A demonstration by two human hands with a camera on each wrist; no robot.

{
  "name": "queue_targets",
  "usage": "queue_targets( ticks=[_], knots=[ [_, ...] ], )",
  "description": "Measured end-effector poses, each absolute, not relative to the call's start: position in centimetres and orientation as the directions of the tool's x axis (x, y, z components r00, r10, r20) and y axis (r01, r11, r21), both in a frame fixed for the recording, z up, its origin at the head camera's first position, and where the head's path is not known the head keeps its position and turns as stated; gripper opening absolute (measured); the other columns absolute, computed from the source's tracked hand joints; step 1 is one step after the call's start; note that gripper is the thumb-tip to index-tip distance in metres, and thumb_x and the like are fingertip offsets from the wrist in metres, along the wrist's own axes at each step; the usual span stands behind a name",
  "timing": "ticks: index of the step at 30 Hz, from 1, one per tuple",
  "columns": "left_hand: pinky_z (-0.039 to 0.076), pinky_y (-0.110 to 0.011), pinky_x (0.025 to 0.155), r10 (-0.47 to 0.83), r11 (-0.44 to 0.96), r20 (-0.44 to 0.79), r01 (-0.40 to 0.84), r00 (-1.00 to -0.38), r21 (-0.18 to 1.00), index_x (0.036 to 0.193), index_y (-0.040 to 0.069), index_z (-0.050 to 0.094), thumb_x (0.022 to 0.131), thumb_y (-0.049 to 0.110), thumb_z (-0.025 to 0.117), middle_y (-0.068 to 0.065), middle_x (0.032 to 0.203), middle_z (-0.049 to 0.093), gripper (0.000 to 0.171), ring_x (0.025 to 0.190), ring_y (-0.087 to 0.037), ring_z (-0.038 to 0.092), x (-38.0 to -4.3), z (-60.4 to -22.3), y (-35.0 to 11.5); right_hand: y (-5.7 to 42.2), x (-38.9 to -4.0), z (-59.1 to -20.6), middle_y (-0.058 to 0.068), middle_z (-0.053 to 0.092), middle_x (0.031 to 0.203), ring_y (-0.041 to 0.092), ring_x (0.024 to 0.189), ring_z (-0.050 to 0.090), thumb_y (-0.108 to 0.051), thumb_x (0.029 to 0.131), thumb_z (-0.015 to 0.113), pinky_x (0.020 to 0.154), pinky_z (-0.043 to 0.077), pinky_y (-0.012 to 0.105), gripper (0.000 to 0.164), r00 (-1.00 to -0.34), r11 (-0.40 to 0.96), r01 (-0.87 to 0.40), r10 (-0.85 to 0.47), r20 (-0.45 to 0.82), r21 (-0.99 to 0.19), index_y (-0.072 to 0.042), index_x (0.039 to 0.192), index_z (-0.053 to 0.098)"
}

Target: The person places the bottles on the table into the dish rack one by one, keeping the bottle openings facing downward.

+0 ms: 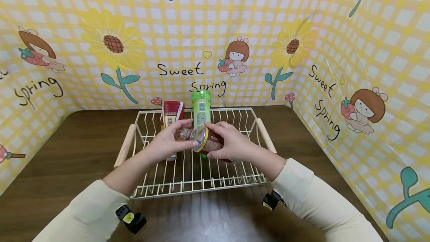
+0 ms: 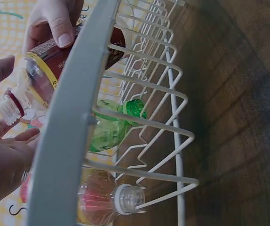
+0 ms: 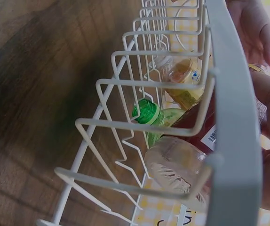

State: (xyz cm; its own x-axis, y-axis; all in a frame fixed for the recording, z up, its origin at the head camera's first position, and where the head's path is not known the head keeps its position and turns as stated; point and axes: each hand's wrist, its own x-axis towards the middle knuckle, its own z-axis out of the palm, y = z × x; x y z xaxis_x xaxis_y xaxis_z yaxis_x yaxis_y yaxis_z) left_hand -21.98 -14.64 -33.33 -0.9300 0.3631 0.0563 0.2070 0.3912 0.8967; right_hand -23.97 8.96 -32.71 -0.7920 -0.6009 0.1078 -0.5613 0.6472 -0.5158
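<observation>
My right hand (image 1: 235, 142) grips a clear plastic bottle with a dark red, yellow-edged label (image 1: 214, 143) and holds it tilted, its neck toward the left, above a white wire rack (image 1: 201, 190). Around the bottle's capless neck (image 2: 10, 107), my left hand (image 1: 168, 143) has its thumb and fingers spread; whether they touch it I cannot tell. Behind, a green-tinted bottle (image 1: 201, 102) stands upside down in the rack. To its left, a clear bottle with a red and yellow label (image 1: 173, 112) is also inverted, its bare mouth (image 2: 130, 198) low among the wires.
The rack has wooden handles at its left (image 1: 125, 145) and right (image 1: 266, 136) ends. It sits on a dark wooden table (image 1: 84, 145). A yellow checked cloth (image 1: 255, 14) with printed flowers and figures hangs at the back and sides.
</observation>
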Motion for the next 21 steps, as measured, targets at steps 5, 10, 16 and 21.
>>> queue_targets(
  ticks=[5, 10, 16, 21],
  knots=[
    [0.051, -0.04, 0.093, 0.373, 0.416, 0.043, 0.209, -0.927, 0.885, 0.148, 0.003, 0.037, 0.085, 0.022, 0.076, -0.025, 0.138, 0.053, 0.076, 0.124, -0.037, 0.053, -22.22, -33.8, -14.5, 8.55, -23.7, -32.52, 0.007, 0.05, 0.134, 0.023, 0.116, 0.049, -0.031, 0.077, 0.082, 0.087, 0.049, 0.036, 0.088, -0.776, 0.655, -0.581, -0.624, 0.087, -0.483, -0.019, 0.152, 0.038],
    [0.053, -0.041, 0.091, 0.397, 0.44, 0.058, 0.245, -0.916, 0.864, 0.14, 0.003, 0.047, 0.083, 0.022, 0.078, -0.023, 0.135, 0.056, 0.068, 0.123, -0.036, 0.054, -22.14, -33.77, -14.42, 8.3, -23.5, -32.36, 0.007, 0.048, 0.14, 0.025, 0.122, 0.047, -0.032, 0.078, 0.081, 0.09, 0.049, 0.038, 0.088, -0.77, 0.672, -0.587, -0.636, 0.053, -0.452, -0.023, 0.153, 0.036],
    [0.054, -0.04, 0.088, 0.413, 0.467, 0.074, 0.281, -0.908, 0.838, 0.135, 0.003, 0.052, 0.082, 0.023, 0.08, -0.021, 0.13, 0.059, 0.064, 0.117, -0.033, 0.057, -22.09, -33.84, -14.39, 8.12, -23.32, -32.2, 0.008, 0.048, 0.14, 0.025, 0.124, 0.047, -0.033, 0.078, 0.082, 0.093, 0.049, 0.04, 0.087, -0.768, 0.681, -0.588, -0.64, 0.036, -0.436, -0.024, 0.152, 0.037],
    [0.054, -0.041, 0.087, 0.401, 0.497, 0.075, 0.285, -0.913, 0.819, 0.135, 0.005, 0.052, 0.08, 0.026, 0.081, -0.021, 0.129, 0.059, 0.065, 0.115, -0.033, 0.058, -22.04, -33.94, -14.32, 8.04, -23.34, -32.23, 0.008, 0.047, 0.141, 0.025, 0.125, 0.047, -0.033, 0.078, 0.081, 0.094, 0.049, 0.041, 0.087, -0.769, 0.683, -0.581, -0.639, 0.024, -0.442, -0.024, 0.153, 0.037]
  ],
)
